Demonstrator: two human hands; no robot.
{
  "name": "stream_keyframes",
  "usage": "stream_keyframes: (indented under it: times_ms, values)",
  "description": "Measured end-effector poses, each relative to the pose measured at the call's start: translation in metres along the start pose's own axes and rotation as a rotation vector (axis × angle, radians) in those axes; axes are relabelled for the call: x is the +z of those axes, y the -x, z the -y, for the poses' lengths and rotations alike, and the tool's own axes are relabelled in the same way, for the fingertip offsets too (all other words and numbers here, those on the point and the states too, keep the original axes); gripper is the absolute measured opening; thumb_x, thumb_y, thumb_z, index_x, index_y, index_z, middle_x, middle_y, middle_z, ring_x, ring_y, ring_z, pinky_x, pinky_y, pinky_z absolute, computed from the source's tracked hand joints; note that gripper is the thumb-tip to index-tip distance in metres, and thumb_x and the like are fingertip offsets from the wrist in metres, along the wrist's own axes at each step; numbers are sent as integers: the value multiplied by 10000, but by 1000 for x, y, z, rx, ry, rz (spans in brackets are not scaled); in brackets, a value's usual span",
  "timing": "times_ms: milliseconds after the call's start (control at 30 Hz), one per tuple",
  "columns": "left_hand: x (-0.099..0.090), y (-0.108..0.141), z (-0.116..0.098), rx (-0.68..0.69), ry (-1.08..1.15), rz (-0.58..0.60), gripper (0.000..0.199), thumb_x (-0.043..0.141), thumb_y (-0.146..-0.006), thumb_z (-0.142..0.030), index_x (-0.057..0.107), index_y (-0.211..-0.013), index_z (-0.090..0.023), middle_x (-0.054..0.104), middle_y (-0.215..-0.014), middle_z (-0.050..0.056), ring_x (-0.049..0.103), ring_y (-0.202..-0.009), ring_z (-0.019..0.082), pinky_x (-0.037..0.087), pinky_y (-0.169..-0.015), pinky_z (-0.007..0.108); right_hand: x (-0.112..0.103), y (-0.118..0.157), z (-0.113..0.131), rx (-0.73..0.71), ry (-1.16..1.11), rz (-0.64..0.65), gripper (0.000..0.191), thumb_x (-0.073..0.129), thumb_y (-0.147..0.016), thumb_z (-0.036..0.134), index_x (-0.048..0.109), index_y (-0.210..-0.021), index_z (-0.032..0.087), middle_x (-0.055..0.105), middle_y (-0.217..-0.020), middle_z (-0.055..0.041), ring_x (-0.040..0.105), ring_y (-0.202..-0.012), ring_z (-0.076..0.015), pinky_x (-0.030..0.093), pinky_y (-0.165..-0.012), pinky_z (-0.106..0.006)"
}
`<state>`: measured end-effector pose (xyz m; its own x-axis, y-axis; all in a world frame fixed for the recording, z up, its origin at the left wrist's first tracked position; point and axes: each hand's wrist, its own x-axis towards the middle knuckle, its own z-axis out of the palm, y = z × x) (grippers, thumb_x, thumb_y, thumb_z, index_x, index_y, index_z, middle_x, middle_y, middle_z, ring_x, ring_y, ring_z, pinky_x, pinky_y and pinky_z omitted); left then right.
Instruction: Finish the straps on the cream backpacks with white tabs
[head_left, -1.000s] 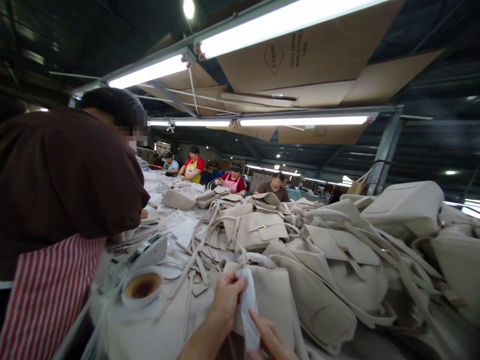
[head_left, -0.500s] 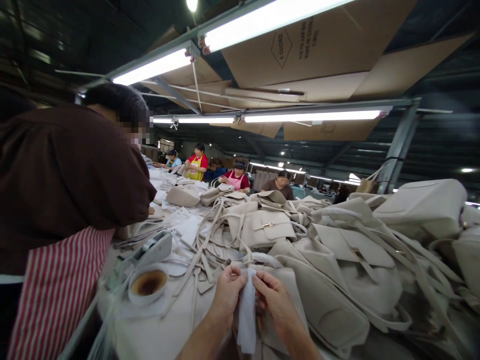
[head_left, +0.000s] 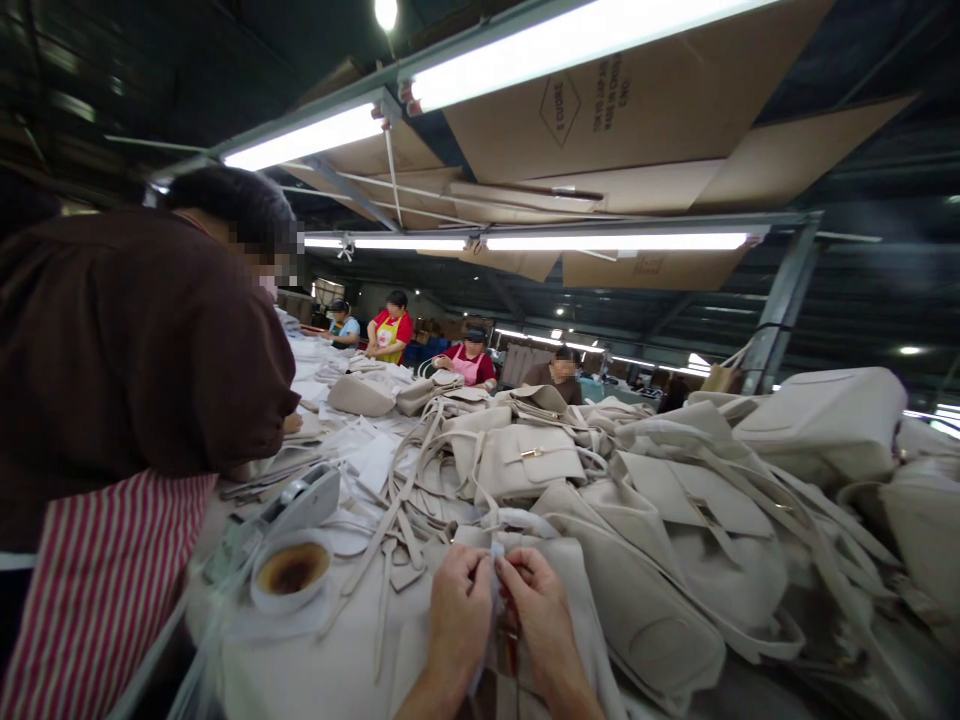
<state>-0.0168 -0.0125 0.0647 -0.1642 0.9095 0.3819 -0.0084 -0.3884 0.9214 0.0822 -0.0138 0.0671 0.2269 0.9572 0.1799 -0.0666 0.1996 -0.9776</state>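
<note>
My left hand (head_left: 461, 612) and my right hand (head_left: 538, 608) are close together, each pinching a strip of thin white tissue (head_left: 496, 552). Only its top edge and a narrow part below show between the hands. Beneath them lies a beige handbag (head_left: 581, 590), partly covered by my hands and forearms. Something brownish and shiny shows just under my right fingers, too small to make out. A beige strap (head_left: 486, 480) runs up from the bag just beyond my fingertips.
Several beige handbags (head_left: 525, 462) are heaped ahead and to the right. A white bowl (head_left: 291, 570) with brown residue stands left, beside a grey device (head_left: 304, 500). A co-worker (head_left: 135, 340) in a striped apron leans in at left. Other people work farther back.
The tissue hung long and flat between my hands before; now it is gathered and mostly hidden by them. My left hand has turned, its back facing up, and both hands sit slightly lower.
</note>
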Motion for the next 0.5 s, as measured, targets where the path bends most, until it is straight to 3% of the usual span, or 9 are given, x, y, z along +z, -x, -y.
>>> stream_keyframes:
  times_ms: [133, 300, 500]
  values:
    - [1, -1, -2, -3, 16, -11, 125, 596, -744, -206, 712, -698, -203, 680, -762, 67, 592, -778, 238, 427, -734, 302, 1, 2, 3, -51, 61, -25, 317, 764, -603, 469, 665, -694, 181, 543, -533, 34, 435, -463, -110, 318, -402, -226]
    - [-3, 1, 0, 5, 107, 4, 73, 625, -742, -230, 642, -675, -206, 636, -668, 26, 564, -686, 200, 418, -672, 270, 7, 7, 13, -20, 51, -43, 317, 750, -592, 465, 689, -660, 162, 513, -521, 29, 407, -477, -107, 301, -417, -231]
    - [-5, 6, 4, 18, 133, -98, 199, 697, -701, -237, 507, -644, -217, 491, -591, -47, 464, -583, 130, 376, -586, 224, 11, 4, 20, 183, -83, 67, 309, 749, -538, 425, 602, -614, 165, 390, -499, 84, 240, -421, -46, 125, -385, -194]
